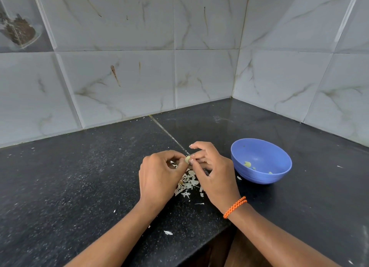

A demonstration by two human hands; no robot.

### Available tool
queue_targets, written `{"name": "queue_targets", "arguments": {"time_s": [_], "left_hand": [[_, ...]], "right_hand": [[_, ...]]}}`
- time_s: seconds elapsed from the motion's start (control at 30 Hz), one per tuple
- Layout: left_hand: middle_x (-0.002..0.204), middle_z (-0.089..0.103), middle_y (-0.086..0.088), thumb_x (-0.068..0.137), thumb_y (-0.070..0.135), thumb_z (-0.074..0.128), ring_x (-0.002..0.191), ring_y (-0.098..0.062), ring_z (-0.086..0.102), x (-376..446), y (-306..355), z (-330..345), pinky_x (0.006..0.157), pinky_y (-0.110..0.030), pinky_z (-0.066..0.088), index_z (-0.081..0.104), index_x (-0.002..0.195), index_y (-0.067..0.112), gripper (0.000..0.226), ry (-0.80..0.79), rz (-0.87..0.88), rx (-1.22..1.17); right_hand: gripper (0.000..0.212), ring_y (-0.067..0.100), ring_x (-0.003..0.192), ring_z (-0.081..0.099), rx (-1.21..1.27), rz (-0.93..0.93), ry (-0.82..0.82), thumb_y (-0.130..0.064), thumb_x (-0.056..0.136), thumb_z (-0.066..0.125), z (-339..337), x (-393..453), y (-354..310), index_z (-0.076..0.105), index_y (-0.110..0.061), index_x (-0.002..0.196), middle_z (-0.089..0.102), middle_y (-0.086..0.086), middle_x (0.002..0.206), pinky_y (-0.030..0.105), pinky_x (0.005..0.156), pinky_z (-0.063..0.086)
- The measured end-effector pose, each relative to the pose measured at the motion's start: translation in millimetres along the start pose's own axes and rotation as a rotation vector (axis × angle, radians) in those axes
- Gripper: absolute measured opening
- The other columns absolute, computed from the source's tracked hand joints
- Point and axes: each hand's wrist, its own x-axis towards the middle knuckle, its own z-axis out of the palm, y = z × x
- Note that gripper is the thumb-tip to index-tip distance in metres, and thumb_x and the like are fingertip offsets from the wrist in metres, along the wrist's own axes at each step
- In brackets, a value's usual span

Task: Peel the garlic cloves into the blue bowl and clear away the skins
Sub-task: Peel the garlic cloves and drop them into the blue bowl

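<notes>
Across the dark counter, in the tiled corner, the blue bowl sat to the right of both hands, nearest the right hand, holding a few peeled pieces. Left hand and right hand pinched one garlic clove between their fingers, held above the heap of skins. Nothing stood between clove and bowl; stray skin flakes lay scattered nearer the counter edge
</notes>
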Motion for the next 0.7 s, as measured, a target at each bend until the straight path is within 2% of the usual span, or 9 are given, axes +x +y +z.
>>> {"name": "queue_targets", "arguments": {"time_s": [0.13,0.3,0.37,0.47,0.7], "left_hand": [[0.072,0.075,0.019,0.096,0.037,0.075,0.058,-0.017,0.071,-0.4,0.7,0.0,0.062,-0.048,0.061,0.080,0.084,0.039,0.013,-0.032,0.013,-0.066],[0.087,0.078,0.017,0.095,0.030,0.072,0.059,-0.022,0.071,0.7,-2.3,0.3,0.066,-0.051,0.060,0.080,0.089,0.043,0.016,-0.071,0.008,-0.100],[0.091,0.079,0.018,0.096,0.035,0.074,0.060,-0.020,0.072,1.2,-2.5,0.4,0.066,-0.050,0.061,0.081,0.091,0.043,0.012,-0.089,0.019,-0.117],[0.086,0.080,0.015,0.096,0.041,0.082,0.058,-0.019,0.073,3.6,-3.7,-1.7,0.065,-0.050,0.063,0.082,0.092,0.038,0.005,-0.122,0.022,-0.163],[0.080,0.082,0.005,0.093,0.021,0.085,0.055,-0.023,0.071,7.9,-5.7,-6.3,0.060,-0.043,0.062,0.087,0.088,0.023,0.006,-0.153,-0.047,-0.330]], "right_hand": [[0.039,0.011,0.093,0.078,0.081,0.049,0.011,0.004,0.097,0.071,-2.0,2.2,-0.6,0.065,-0.017,0.128,0.076,-0.003,0.101,0.029,0.080,0.065],[0.041,0.014,0.092,0.078,0.109,0.053,0.005,0.008,0.097,0.068,-2.1,2.7,-1.5,0.064,-0.017,0.129,0.072,-0.002,0.105,0.031,0.079,0.066],[0.041,0.014,0.092,0.078,0.106,0.051,0.015,0.008,0.097,0.068,-2.6,2.6,-1.2,0.064,-0.017,0.129,0.071,-0.003,0.105,0.031,0.078,0.065],[0.040,0.015,0.092,0.078,0.107,0.063,0.021,0.007,0.098,0.067,-3.2,3.0,0.1,0.064,-0.019,0.129,0.072,-0.003,0.105,0.033,0.079,0.066],[0.035,0.020,0.089,0.079,0.211,0.142,0.008,0.001,0.100,0.069,-5.4,4.6,0.6,0.064,-0.017,0.129,0.076,-0.001,0.102,0.034,0.077,0.066]]}}
